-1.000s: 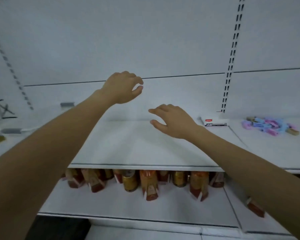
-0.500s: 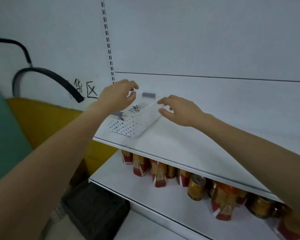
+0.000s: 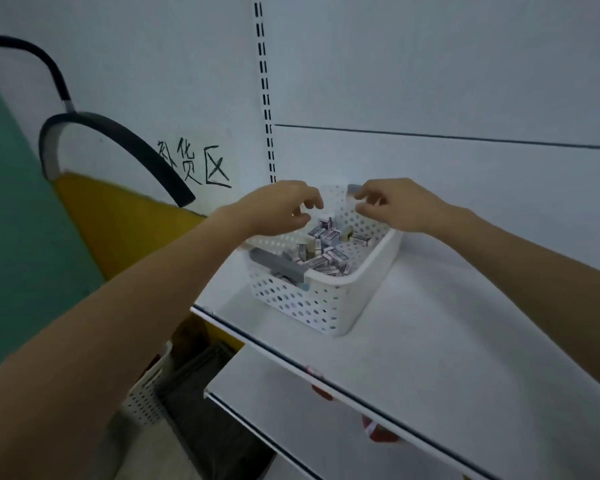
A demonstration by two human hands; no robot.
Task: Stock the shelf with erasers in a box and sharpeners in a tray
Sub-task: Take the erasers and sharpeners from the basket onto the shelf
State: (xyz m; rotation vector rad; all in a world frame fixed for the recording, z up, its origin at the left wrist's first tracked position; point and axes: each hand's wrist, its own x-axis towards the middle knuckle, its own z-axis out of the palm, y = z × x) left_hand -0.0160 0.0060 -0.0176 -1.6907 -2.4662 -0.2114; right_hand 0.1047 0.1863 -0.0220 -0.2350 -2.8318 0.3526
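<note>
A white perforated basket [image 3: 312,306] with grey handles stands at the left end of the white shelf [image 3: 430,341]. Several small boxed erasers [image 3: 326,251] lie loose inside it. My left hand [image 3: 278,209] hovers over the basket's far left side, fingers curled and apart, holding nothing. My right hand [image 3: 395,206] hovers over the far right rim next to the rear grey handle [image 3: 355,188], fingers spread and empty. No sharpeners or tray are in view.
The shelf's back panel carries a slotted upright [image 3: 265,98]. A lower shelf [image 3: 291,410] holds red packets [image 3: 378,431], mostly hidden. To the left are a handwritten sign [image 3: 194,164], a black curved tube [image 3: 118,140], a yellow surface [image 3: 118,220] and another perforated basket [image 3: 146,393] on the floor.
My view swung left from the shelf's middle to its left end. Both hands moved in over the white basket, which now stands closer, with its erasers visible.
</note>
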